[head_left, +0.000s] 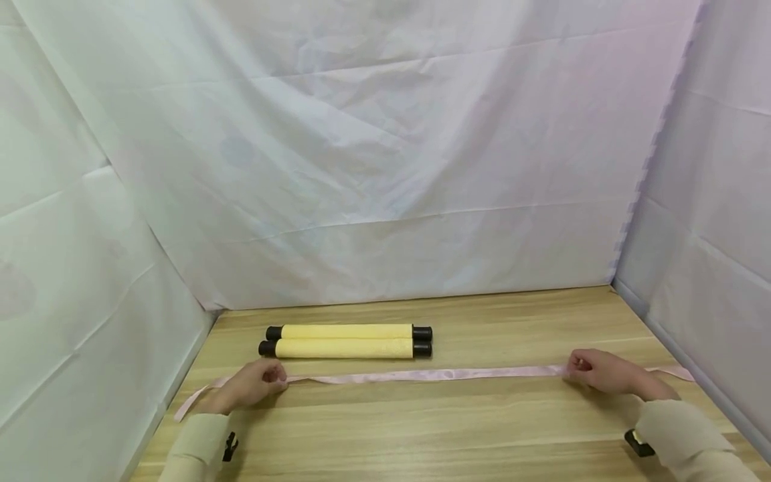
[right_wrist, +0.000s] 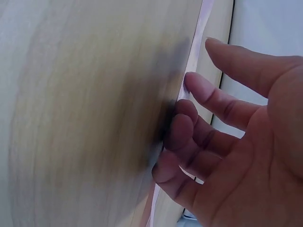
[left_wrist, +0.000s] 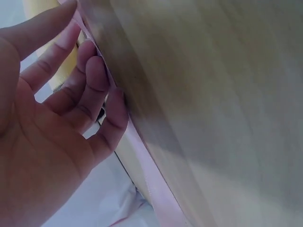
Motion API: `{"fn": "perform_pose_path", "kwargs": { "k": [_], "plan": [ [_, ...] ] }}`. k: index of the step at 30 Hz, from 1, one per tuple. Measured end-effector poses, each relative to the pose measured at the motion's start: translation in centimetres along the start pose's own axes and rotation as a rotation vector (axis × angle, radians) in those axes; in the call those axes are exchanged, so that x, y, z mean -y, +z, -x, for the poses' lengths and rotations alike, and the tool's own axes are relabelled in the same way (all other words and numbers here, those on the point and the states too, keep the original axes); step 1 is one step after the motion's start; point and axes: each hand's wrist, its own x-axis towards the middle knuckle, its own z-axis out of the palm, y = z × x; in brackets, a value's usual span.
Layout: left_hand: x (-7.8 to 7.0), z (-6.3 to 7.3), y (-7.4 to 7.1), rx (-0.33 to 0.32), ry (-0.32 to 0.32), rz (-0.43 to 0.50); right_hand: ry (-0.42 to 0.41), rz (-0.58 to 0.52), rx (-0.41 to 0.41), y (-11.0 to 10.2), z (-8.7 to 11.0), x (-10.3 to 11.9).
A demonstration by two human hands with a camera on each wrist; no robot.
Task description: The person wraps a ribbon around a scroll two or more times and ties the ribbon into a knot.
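A long pink ribbon [head_left: 421, 375] stretches across the wooden table from left to right. Near its left part is my left hand [head_left: 249, 387], its bent fingertips touching the ribbon [left_wrist: 154, 184] in the left wrist view, the thumb apart from them. Towards the right, my right hand [head_left: 608, 371] has its fingertips on the ribbon. A gap shows between thumb and index finger of that hand [right_wrist: 232, 137] in the right wrist view. The ribbon's ends run past both hands, the left end slanting towards the front. Neither hand visibly pinches it.
Two yellow rolls [head_left: 346, 340] with black ends lie side by side behind the ribbon. White cloth [head_left: 373, 167] hangs at the back and both sides of the table [head_left: 409, 435]. Black strap pieces [head_left: 638, 443] show at the wrists.
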Motion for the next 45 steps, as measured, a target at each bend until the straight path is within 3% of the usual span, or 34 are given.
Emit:
{"fn": "perform_pose_path", "kwargs": {
  "k": [13, 17, 20, 24, 27, 31, 37, 40, 45],
  "plan": [
    [0.1, -0.3, 0.1, -0.020, -0.150, -0.037, 0.023, 0.054, -0.035, -0.3, 0.1, -0.7],
    [0.4, -0.4, 0.2, -0.002, -0.120, -0.030, 0.022, 0.074, -0.054, -0.3, 0.1, -0.8],
    [0.7, -0.5, 0.3, -0.009, -0.034, -0.050, 0.029, 0.092, -0.083, -0.2, 0.1, -0.9],
    [1.1, -0.7, 0.5, -0.077, 0.060, -0.107, 0.032, 0.081, -0.117, -0.1, -0.2, -1.1],
    [1.3, -0.7, 0.6, -0.113, 0.082, -0.114, 0.007, 0.059, -0.119, 0.0, -0.4, -1.2],
    [1.4, -0.7, 0.7, -0.112, 0.098, -0.066, -0.021, 0.040, -0.089, 0.0, -0.5, -1.3],
    [1.2, -1.1, 1.0, -0.120, 0.179, -0.050, -0.070, 0.012, -0.057, -0.1, -0.6, -1.6],
    [1.1, -1.1, 0.8, -0.087, 0.163, -0.015, -0.101, -0.004, -0.060, -0.1, -0.7, -2.0],
    [0.9, -0.8, -0.2, 0.019, 0.056, 0.154, -0.152, -0.122, -0.058, -0.4, -0.7, -2.5]
  ]
}}
